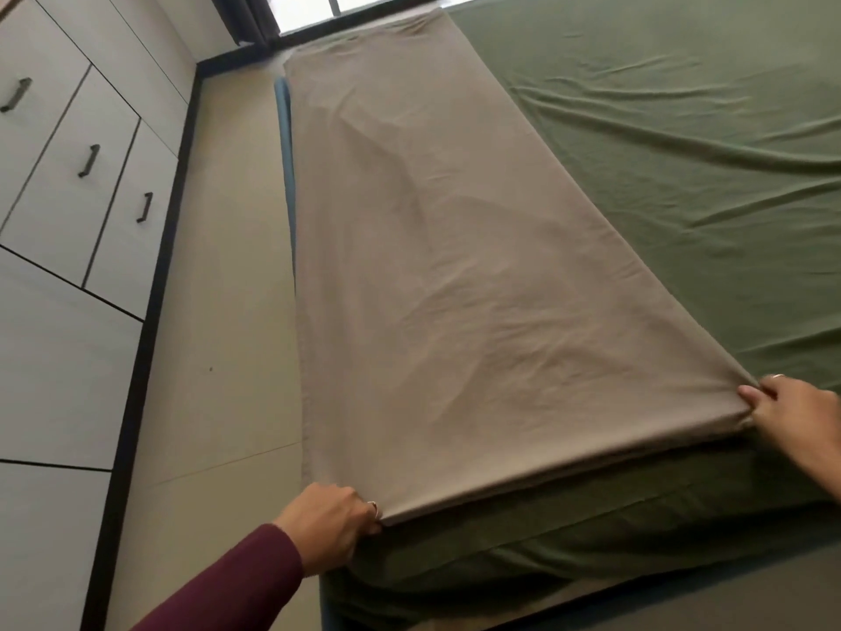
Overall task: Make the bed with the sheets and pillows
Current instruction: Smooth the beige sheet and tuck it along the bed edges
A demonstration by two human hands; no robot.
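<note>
A beige sheet, folded into a long strip, lies along the left side of the bed on top of a green fitted sheet. My left hand grips the strip's near left corner at the bed's edge. My right hand pinches the near right corner, where the beige meets the green. The strip runs away from me to the far end by the window. No pillows are in view.
White cupboards with dark handles line the left wall. A strip of beige floor runs between them and the bed. The blue bed frame shows along the left edge. A window and dark curtain are at the far end.
</note>
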